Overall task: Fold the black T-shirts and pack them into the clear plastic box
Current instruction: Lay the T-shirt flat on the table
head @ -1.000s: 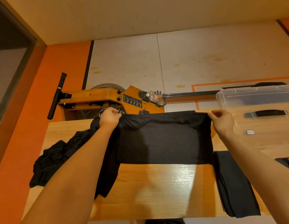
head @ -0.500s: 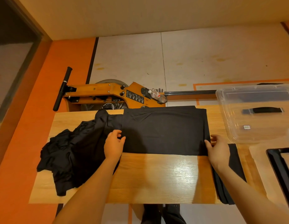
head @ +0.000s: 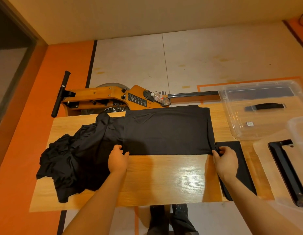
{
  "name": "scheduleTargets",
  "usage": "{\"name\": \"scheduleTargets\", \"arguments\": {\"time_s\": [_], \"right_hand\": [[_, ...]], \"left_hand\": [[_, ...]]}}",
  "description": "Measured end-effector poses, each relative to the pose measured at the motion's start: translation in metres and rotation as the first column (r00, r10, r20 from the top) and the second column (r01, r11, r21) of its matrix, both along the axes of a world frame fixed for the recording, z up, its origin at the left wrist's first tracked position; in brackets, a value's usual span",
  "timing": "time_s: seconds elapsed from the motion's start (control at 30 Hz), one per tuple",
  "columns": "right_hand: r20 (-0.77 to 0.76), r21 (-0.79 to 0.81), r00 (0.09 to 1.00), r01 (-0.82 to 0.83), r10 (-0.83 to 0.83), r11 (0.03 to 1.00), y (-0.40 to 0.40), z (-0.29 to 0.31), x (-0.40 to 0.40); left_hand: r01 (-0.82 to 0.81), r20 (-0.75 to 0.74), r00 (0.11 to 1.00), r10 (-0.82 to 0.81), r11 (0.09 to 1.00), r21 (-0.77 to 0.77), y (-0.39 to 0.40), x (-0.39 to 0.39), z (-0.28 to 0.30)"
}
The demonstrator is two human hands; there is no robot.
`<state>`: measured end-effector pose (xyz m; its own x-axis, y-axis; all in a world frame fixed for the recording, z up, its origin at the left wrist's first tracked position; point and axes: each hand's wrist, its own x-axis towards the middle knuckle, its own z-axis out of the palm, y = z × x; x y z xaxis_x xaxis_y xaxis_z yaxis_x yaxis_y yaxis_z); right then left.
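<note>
A black T-shirt [head: 167,131], folded into a wide rectangle, lies flat across the far half of the wooden table [head: 164,180]. My left hand [head: 117,158] pinches its near left corner. My right hand [head: 226,160] pinches its near right corner. A crumpled pile of black T-shirts [head: 71,160] lies on the left of the table, partly under the flat shirt. A folded black shirt [head: 239,167] lies under my right wrist. A clear plastic box part with a black handle [head: 259,106] sits at the far right.
Another clear plastic part with a black latch [head: 286,170] sits at the right edge. Behind the table stands an orange rowing machine [head: 103,97] holding a water bottle [head: 160,98]. My feet show under the near table edge.
Both hands came back from the shirt's far edge to its near edge. The shirt now lies flat on the table, and each hand pinches a near corner.
</note>
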<state>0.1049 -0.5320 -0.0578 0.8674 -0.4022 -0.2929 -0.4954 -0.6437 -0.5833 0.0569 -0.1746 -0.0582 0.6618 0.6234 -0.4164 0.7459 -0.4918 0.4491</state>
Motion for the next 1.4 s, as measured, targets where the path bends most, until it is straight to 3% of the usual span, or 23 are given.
{"name": "scheduleTargets", "arguments": {"time_s": [0.27,0.7,1.17,1.4], "right_hand": [[0.052,-0.06,0.998,-0.032,0.035,0.998,0.004,-0.007,-0.004],[0.014,-0.022,0.997,0.08,-0.08,0.997,0.008,-0.02,-0.001],[0.188,0.221,0.955,0.187,-0.23,0.957,0.012,-0.008,-0.005],[0.159,0.246,0.952,0.217,-0.26,0.945,0.01,-0.005,-0.006]], "left_hand": [[0.004,-0.063,0.998,-0.004,1.0,0.0,0.004,0.005,-0.004],[0.014,-0.002,1.0,-0.014,1.0,0.027,0.01,0.003,-0.004],[-0.123,0.096,0.986,0.133,0.986,-0.108,0.012,0.001,0.004],[-0.121,0.106,0.986,0.131,0.988,-0.095,0.011,-0.005,0.007]]}}
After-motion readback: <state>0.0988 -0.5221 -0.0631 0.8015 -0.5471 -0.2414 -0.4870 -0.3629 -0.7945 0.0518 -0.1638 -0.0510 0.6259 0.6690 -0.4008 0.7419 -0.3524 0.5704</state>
